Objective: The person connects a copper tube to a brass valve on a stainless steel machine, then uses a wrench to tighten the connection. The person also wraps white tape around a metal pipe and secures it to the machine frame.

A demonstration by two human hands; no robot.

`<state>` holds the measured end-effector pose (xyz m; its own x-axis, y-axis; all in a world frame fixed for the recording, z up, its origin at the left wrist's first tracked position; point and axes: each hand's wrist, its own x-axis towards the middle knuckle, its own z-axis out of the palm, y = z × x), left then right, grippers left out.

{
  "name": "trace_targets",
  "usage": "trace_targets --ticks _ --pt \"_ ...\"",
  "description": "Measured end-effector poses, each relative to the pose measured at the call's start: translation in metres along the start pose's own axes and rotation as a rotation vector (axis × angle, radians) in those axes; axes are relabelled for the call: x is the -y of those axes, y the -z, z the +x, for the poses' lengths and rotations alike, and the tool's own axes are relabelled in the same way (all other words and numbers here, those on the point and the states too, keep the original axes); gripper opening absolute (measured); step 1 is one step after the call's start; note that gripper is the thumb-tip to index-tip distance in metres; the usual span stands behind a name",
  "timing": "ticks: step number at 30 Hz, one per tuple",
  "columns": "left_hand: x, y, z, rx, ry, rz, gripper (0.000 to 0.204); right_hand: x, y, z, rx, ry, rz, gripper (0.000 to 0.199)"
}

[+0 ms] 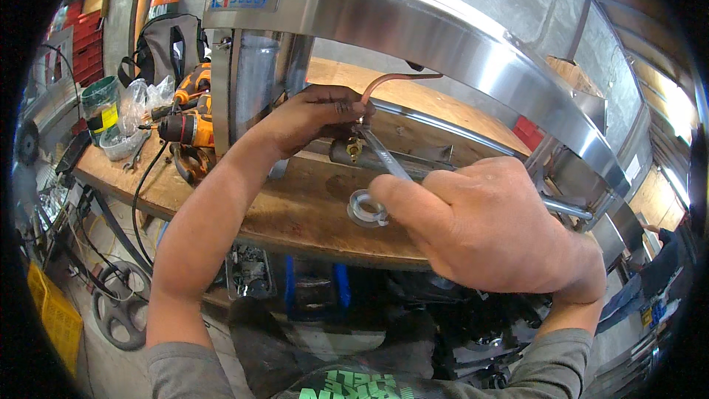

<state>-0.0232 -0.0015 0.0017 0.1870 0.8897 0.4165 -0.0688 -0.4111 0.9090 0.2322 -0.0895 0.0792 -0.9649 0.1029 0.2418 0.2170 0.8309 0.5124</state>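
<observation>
My right hand [484,225] is closed round the handle of a silver wrench [385,157]. The wrench's far end meets a fitting at the lower end of a bent copper tube [384,83]. At that same joint, my left hand [325,112] is closed with its fingers round the bottom of the tube, so the fitting is partly hidden. Just below hangs a brass valve piece [354,150]. The tube curves up and right toward the underside of a stainless steel frame [384,22]. A white roll of tape [365,208] lies on the bench below the wrench.
The steel appliance stands on a wooden workbench [295,214]. Left on the bench are orange power drills [193,122], a green container [101,100], plastic bags [140,107] and a spanner [135,155]. A black cable [140,199] hangs over the edge. Another person [653,273] is far right.
</observation>
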Motion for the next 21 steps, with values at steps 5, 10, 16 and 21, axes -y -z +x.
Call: trace_targets --ticks 5,10,16,21 --pt "0.004 0.004 0.002 0.041 -0.019 -0.021 0.036 0.003 -0.014 0.002 -0.119 -0.037 0.028 0.034" --pt "0.009 0.003 0.002 -0.063 0.018 -0.022 0.035 0.005 -0.026 -0.017 -0.192 0.003 -0.021 0.032" --pt "0.006 0.001 0.003 -0.014 0.019 -0.055 0.036 -0.025 -0.027 -0.06 -0.405 -0.266 0.157 0.025" --pt "0.008 -0.004 0.002 -0.001 -0.023 -0.027 0.036 -0.115 -0.066 -0.073 -0.446 -0.533 0.614 0.02"
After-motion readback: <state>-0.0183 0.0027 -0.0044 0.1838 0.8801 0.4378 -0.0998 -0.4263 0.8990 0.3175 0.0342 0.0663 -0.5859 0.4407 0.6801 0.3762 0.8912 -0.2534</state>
